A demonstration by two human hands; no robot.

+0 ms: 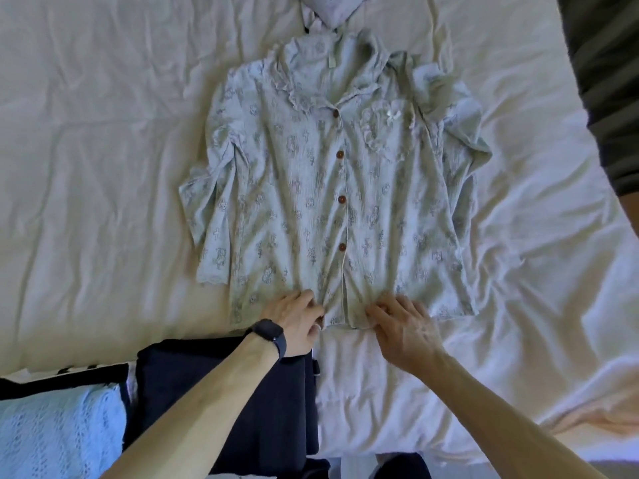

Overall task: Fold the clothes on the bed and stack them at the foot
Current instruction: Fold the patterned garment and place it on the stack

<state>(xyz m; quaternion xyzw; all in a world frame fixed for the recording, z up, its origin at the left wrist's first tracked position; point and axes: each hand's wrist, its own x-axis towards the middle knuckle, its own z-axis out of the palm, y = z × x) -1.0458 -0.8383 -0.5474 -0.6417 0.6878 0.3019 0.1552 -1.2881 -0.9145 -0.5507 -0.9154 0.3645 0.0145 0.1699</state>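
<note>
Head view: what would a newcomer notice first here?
A pale printed pyjama shirt with brown buttons lies spread face up in the middle of the white sheet. The left hand, with a dark watch on its wrist, and the right hand both pinch its near hem, either side of the button line. Folded navy clothes sit at the bed's near left edge.

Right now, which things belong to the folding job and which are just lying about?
Job: shirt, left hand and right hand pinching its hem; navy pile; blue knit; pale garment at the top.
Not: watch on the wrist; dark cloth, right edge.
</note>
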